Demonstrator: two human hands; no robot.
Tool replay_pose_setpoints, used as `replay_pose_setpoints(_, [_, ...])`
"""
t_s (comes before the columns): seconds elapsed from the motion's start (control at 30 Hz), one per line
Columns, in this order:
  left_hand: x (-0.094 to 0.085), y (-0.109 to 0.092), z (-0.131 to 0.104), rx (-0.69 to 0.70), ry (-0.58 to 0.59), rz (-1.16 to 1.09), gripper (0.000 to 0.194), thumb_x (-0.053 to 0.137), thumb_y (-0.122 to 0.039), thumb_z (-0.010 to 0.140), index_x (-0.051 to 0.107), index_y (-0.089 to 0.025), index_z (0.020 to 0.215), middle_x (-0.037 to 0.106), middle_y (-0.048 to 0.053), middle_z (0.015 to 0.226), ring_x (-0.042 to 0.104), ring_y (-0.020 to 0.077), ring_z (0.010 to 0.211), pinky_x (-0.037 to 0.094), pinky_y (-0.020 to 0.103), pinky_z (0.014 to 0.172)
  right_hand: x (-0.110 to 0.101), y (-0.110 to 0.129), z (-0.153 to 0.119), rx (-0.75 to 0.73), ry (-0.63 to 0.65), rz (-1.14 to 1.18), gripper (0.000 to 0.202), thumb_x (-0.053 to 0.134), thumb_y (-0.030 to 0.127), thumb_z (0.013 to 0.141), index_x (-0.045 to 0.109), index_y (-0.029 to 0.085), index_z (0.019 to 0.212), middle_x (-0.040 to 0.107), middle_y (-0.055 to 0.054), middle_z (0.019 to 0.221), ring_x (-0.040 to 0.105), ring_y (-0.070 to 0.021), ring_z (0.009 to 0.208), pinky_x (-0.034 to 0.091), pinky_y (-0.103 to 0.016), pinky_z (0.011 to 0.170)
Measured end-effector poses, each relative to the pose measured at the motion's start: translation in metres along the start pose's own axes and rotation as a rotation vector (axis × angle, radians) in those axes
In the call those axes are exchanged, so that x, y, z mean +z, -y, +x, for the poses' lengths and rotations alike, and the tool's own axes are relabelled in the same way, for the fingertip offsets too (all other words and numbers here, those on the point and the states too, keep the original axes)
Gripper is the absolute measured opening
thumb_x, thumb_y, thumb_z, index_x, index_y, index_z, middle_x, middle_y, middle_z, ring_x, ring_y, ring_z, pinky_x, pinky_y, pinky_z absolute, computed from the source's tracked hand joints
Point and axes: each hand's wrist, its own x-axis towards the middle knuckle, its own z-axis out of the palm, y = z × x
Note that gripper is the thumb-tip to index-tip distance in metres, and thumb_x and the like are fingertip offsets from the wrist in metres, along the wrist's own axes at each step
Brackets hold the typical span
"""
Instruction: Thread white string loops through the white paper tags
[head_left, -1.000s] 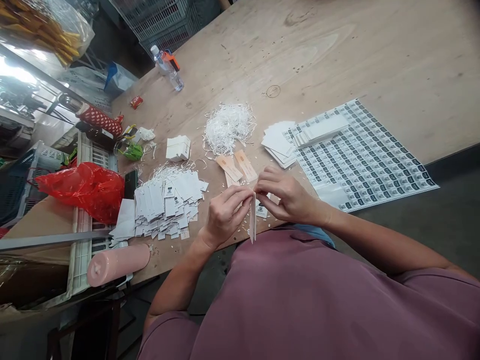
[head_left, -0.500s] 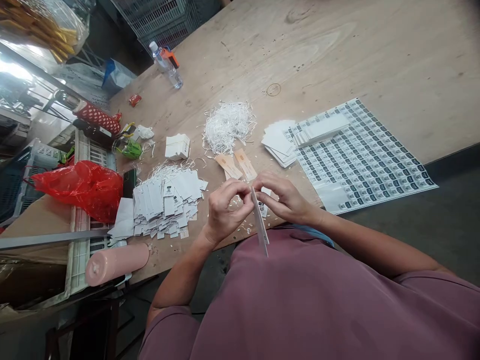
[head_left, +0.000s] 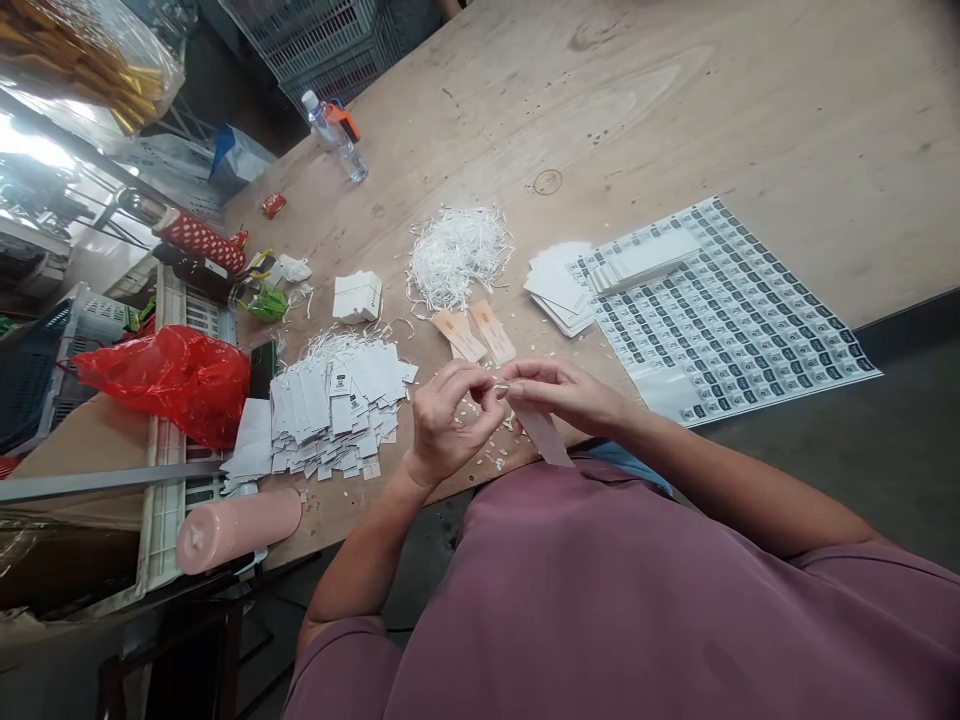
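Just over the table's front edge, my right hand (head_left: 562, 392) grips a long pale paper tag (head_left: 546, 435) by its upper end; the tag hangs down toward my shirt. My left hand (head_left: 456, 415) is closed in a pinch, its fingertips meeting those of the right at the tag's top. What lies between the left fingertips is too small to make out. Beyond my hands are two orange-and-white tags (head_left: 492, 332) and a heap of white strings (head_left: 459, 258). To the left spreads a large pile of white tags (head_left: 337, 405), strings showing at its back.
A printed sticker sheet (head_left: 757, 330) lies at right, with white cards (head_left: 559, 285) beside it. At left are a banded card stack (head_left: 356, 297), a red plastic bag (head_left: 169, 380), a pink bottle (head_left: 240, 528) and a phone (head_left: 262, 368). A water bottle (head_left: 335, 138) stands farther back.
The tag has turned from nearly edge-on to show its broad face, and its lower end has swung right. My right fingers have folded further over its top. The left hand remains pinched.
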Motion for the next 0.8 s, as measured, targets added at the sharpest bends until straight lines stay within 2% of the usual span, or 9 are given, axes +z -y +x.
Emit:
replay_pose_setpoints(0.07, [-0.003,0.001,0.0,-0.033,-0.013,-0.034,0.019,0.06,-0.002,0.078,0.059,-0.019,0.084,0.061,-0.001,0.077,0.058,0.012,0.07,0.049,0.025,0.068,0.0,-0.001,-0.001,-0.058,-0.075,-0.081,0.029,0.062,0.046,0.093,0.064,0.017,0.091,0.065,0.0,0.07,0.064,-0.0154,0.061,0.049,-0.026,0.057])
replay_pose_setpoints(0.17, [-0.005,0.0,-0.002,-0.09,0.002,-0.108,0.018,0.06,-0.001,0.078,0.059,-0.019,0.084,0.061,0.0,0.077,0.058,0.0126,0.072,0.049,0.026,0.068,0.005,-0.006,0.0,-0.318,-0.271,-0.394,0.022,0.062,0.033,0.093,0.069,0.016,0.08,0.069,-0.001,0.071,0.062,-0.0129,0.063,0.047,-0.024,0.061])
replay_pose_setpoints(0.23, [-0.005,0.0,-0.002,-0.136,0.016,-0.164,0.016,0.061,-0.003,0.079,0.06,-0.018,0.082,0.061,0.0,0.077,0.058,0.0127,0.072,0.049,0.026,0.068,0.009,-0.009,0.002,-0.454,-0.337,-0.512,0.019,0.062,0.028,0.093,0.074,0.016,0.085,0.075,-0.005,0.08,0.065,-0.0137,0.068,0.049,-0.025,0.066])
replay_pose_setpoints(0.3, [-0.006,0.002,-0.001,-0.219,0.024,-0.23,0.011,0.063,-0.007,0.082,0.061,-0.018,0.081,0.061,0.0,0.077,0.058,0.0128,0.072,0.049,0.026,0.068,0.012,-0.011,0.003,-0.514,-0.352,-0.524,0.019,0.061,0.026,0.093,0.077,0.017,0.094,0.078,-0.007,0.088,0.068,-0.0145,0.07,0.05,-0.026,0.067])
replay_pose_setpoints(0.37, [-0.009,0.009,-0.001,-0.35,-0.01,-0.296,0.009,0.062,-0.014,0.087,0.062,-0.018,0.079,0.061,0.001,0.075,0.058,0.0127,0.07,0.048,0.026,0.067,0.012,-0.011,0.004,-0.507,-0.36,-0.507,0.02,0.061,0.027,0.092,0.079,0.017,0.094,0.079,-0.007,0.085,0.068,-0.0148,0.069,0.051,-0.026,0.065])
replay_pose_setpoints(0.5, [-0.016,0.024,-0.007,-0.539,-0.235,-0.289,0.011,0.066,-0.022,0.09,0.07,-0.019,0.08,0.065,0.002,0.083,0.06,0.0126,0.081,0.049,0.025,0.075,0.009,-0.003,0.005,-0.381,-0.348,-0.419,0.021,0.064,0.032,0.09,0.079,0.018,0.083,0.077,-0.006,0.08,0.069,-0.017,0.073,0.052,-0.028,0.07])
replay_pose_setpoints(0.57, [-0.013,0.024,-0.015,-0.576,-0.202,-0.35,0.005,0.072,-0.021,0.086,0.076,-0.021,0.088,0.068,0.003,0.09,0.062,0.0134,0.087,0.05,0.025,0.079,0.008,0.001,0.005,-0.309,-0.332,-0.371,0.023,0.067,0.037,0.088,0.079,0.019,0.081,0.077,-0.006,0.08,0.069,-0.0183,0.075,0.052,-0.03,0.072])
replay_pose_setpoints(0.67, [0.001,0.013,-0.026,-0.61,-0.082,-0.514,0.016,0.074,-0.021,0.085,0.08,-0.024,0.099,0.07,0.005,0.095,0.065,0.0147,0.091,0.051,0.027,0.081,0.007,0.004,0.005,-0.224,-0.32,-0.322,0.027,0.071,0.044,0.084,0.079,0.019,0.079,0.077,-0.006,0.081,0.068,-0.0194,0.078,0.051,-0.03,0.074])
replay_pose_setpoints(0.8, [0.019,0.003,-0.033,-0.65,-0.193,-0.653,0.01,0.077,-0.027,0.084,0.079,-0.022,0.092,0.068,0.003,0.087,0.063,0.0135,0.083,0.05,0.025,0.075,0.009,0.007,0.006,-0.137,-0.269,-0.226,0.028,0.074,0.045,0.08,0.078,0.018,0.076,0.075,-0.005,0.078,0.065,-0.0171,0.074,0.048,-0.028,0.07])
